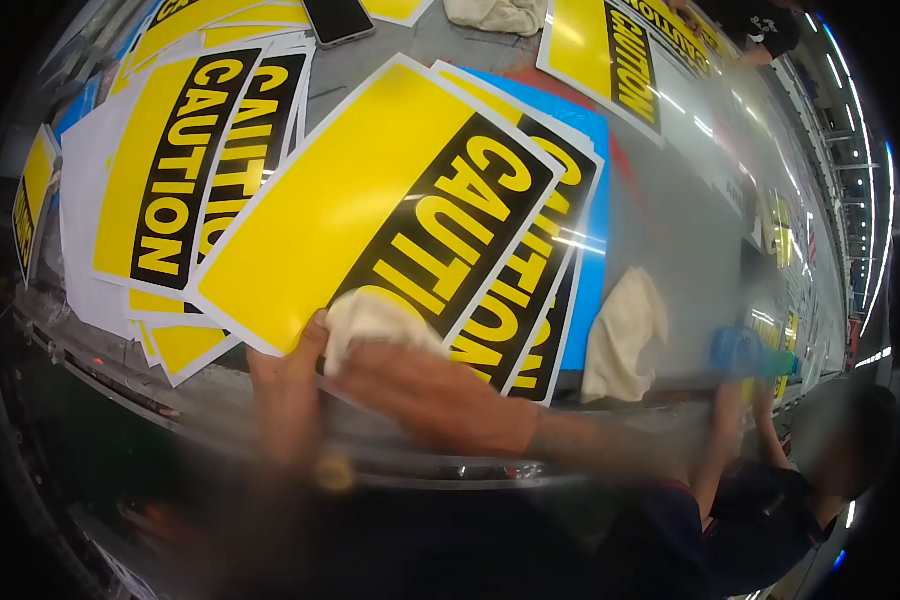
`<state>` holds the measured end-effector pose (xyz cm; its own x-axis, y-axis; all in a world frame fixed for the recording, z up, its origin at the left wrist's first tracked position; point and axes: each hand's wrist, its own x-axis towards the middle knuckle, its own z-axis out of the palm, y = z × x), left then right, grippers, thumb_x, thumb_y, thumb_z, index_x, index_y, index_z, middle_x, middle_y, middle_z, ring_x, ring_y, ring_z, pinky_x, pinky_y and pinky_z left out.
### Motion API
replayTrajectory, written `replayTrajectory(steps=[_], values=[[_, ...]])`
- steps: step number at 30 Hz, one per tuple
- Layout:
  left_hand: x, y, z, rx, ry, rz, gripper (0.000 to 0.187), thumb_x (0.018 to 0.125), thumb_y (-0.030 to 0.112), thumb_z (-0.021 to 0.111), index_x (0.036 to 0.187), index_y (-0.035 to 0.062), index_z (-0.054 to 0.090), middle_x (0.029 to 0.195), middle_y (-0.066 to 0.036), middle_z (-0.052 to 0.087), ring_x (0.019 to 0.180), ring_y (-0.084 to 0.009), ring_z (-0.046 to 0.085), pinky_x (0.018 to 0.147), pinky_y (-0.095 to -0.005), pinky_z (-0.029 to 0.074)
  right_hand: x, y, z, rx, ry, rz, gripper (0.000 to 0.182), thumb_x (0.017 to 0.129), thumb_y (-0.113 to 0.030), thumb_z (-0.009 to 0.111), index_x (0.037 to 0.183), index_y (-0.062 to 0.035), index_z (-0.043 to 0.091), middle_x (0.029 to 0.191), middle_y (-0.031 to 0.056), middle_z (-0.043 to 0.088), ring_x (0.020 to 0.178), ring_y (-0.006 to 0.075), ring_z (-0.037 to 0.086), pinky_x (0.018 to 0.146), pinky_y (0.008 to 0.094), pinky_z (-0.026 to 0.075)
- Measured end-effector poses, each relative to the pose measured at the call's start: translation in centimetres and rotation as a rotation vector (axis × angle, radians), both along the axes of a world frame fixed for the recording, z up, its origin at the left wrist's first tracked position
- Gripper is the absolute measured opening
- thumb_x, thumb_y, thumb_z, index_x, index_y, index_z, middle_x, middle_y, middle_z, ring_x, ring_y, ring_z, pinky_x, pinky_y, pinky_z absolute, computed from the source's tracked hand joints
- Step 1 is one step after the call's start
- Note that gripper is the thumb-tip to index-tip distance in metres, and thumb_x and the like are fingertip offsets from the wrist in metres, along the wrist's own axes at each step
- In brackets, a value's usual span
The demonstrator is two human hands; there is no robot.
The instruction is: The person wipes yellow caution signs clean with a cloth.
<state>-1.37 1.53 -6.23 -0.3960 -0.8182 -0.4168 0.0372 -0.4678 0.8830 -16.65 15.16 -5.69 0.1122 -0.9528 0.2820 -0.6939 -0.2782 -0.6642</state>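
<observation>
A yellow and black caution sign [320,190] with a white border lies tilted in front of me, on top of several similar signs [560,250]. My left hand [290,375] grips its near lower edge, with the thumb on top and the other fingers mostly hidden. My right hand [440,395] presses a bunched white cloth [370,318] onto the sign, over the end of its black lettering band. The fingers are closed over the cloth and slightly blurred.
A stack of caution signs [135,190] lies left on the grey table [670,230]. A phone [337,20] is at the back. Another cloth [625,335] lies right, beside a blue sheet [595,215]. A co-worker's arms [727,430] reach in at the right.
</observation>
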Motion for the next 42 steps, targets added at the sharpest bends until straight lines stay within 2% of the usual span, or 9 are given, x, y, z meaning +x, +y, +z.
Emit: replayTrajectory(steps=[3, 6, 9, 12, 17, 21, 26, 33, 42], values=[[0.3, 0.5, -0.6, -0.086, -0.049, 0.023, 0.053, 0.098, -0.001, 0.077, 0.147, 0.0009, 0.057, 0.140, -0.009, 0.065, 0.128, -0.0208, 0.061, 0.114, -0.0360, 0.045, -3.1, -1.3, -2.1, -0.068, 0.050, -0.030, 0.053, 0.094, 0.008, 0.061, 0.144, -0.0096, 0.063, 0.143, 0.0122, 0.066, 0.133, 0.0311, 0.067, 0.111, 0.0427, 0.056], [0.1, 0.6, -0.2, -0.103, -0.085, -0.013, 0.055, 0.098, 0.000, 0.077, 0.148, 0.0015, 0.055, 0.141, -0.009, 0.065, 0.130, -0.0209, 0.059, 0.115, -0.0355, 0.044, -11.9, -4.3, -0.9, 0.108, 0.162, -0.495, 0.060, 0.088, 0.008, 0.065, 0.146, -0.0086, 0.059, 0.146, 0.0170, 0.065, 0.128, 0.0378, 0.067, 0.103, 0.0463, 0.058], [0.0, 0.7, 0.0, -0.044, -0.024, 0.024, 0.053, 0.102, 0.006, 0.075, 0.150, 0.0029, 0.053, 0.142, -0.010, 0.064, 0.132, -0.0232, 0.060, 0.115, -0.0378, 0.046, -17.0, -5.2, -0.3, -0.017, 0.260, -0.563, 0.058, 0.090, 0.002, 0.067, 0.146, -0.0100, 0.058, 0.143, 0.0190, 0.065, 0.125, 0.0430, 0.065, 0.104, 0.0491, 0.055], [0.0, 0.2, 2.4, 0.384, 0.230, 0.092, 0.046, 0.109, 0.013, 0.067, 0.151, 0.0036, 0.051, 0.144, -0.012, 0.063, 0.133, -0.0261, 0.062, 0.114, -0.0420, 0.049, -13.4, -4.4, -0.9, -0.004, 0.199, -0.542, 0.061, 0.088, 0.004, 0.066, 0.147, -0.0111, 0.059, 0.147, 0.0180, 0.064, 0.136, 0.0412, 0.060, 0.115, 0.0497, 0.049], [0.3, 0.5, 0.9, 0.548, 0.423, 0.049, 0.042, 0.118, 0.029, 0.050, 0.151, 0.0036, 0.051, 0.145, -0.014, 0.063, 0.131, -0.0275, 0.064, 0.114, -0.0442, 0.051, -0.5, -2.1, 0.4, 0.165, -0.108, -0.253, 0.076, 0.077, 0.016, 0.059, 0.148, -0.0134, 0.061, 0.153, 0.0149, 0.059, 0.150, 0.0354, 0.049, 0.126, 0.0478, 0.040], [1.5, -0.6, 0.7, 0.781, 0.344, -0.161, 0.054, 0.111, 0.051, 0.056, 0.136, 0.0030, 0.059, 0.113, -0.014, 0.075, 0.102, -0.0298, 0.076, 0.091, -0.0434, 0.063, 4.9, 0.6, 1.7, 0.141, -0.588, -0.057, 0.064, 0.084, 0.015, 0.062, 0.141, -0.0118, 0.062, 0.144, 0.0134, 0.064, 0.135, 0.0366, 0.062, 0.115, 0.0455, 0.051], [0.7, 0.4, 0.3, 0.521, 0.430, -0.015, 0.038, 0.112, 0.018, 0.060, 0.147, 0.0024, 0.054, 0.142, -0.014, 0.065, 0.131, -0.0278, 0.065, 0.113, -0.0442, 0.052, -3.9, 0.2, 4.4, 0.015, -0.399, -0.402, 0.057, 0.083, 0.015, 0.065, 0.134, -0.0078, 0.063, 0.133, 0.0141, 0.071, 0.129, 0.0359, 0.068, 0.111, 0.0444, 0.054], [0.2, 0.8, 0.4, 0.525, 0.492, -0.026, 0.041, 0.113, 0.017, 0.059, 0.150, 0.0005, 0.052, 0.148, -0.015, 0.062, 0.135, -0.0300, 0.062, 0.117, -0.0457, 0.050, -8.8, 0.2, -0.4, -0.012, 0.252, -0.597, 0.062, 0.087, -0.005, 0.077, 0.145, -0.0126, 0.058, 0.142, 0.0197, 0.063, 0.133, 0.0444, 0.060, 0.105, 0.0495, 0.056], [0.0, 1.2, 0.8, 0.394, 0.381, -0.056, 0.044, 0.112, 0.015, 0.062, 0.153, 0.0016, 0.051, 0.149, -0.014, 0.062, 0.134, -0.0287, 0.063, 0.116, -0.0449, 0.051, 3.8, 4.7, 2.9, 0.384, -0.276, -0.074, 0.062, 0.082, 0.004, 0.074, 0.139, -0.0175, 0.062, 0.132, 0.0103, 0.068, 0.122, 0.0361, 0.068, 0.097, 0.0462, 0.059]])
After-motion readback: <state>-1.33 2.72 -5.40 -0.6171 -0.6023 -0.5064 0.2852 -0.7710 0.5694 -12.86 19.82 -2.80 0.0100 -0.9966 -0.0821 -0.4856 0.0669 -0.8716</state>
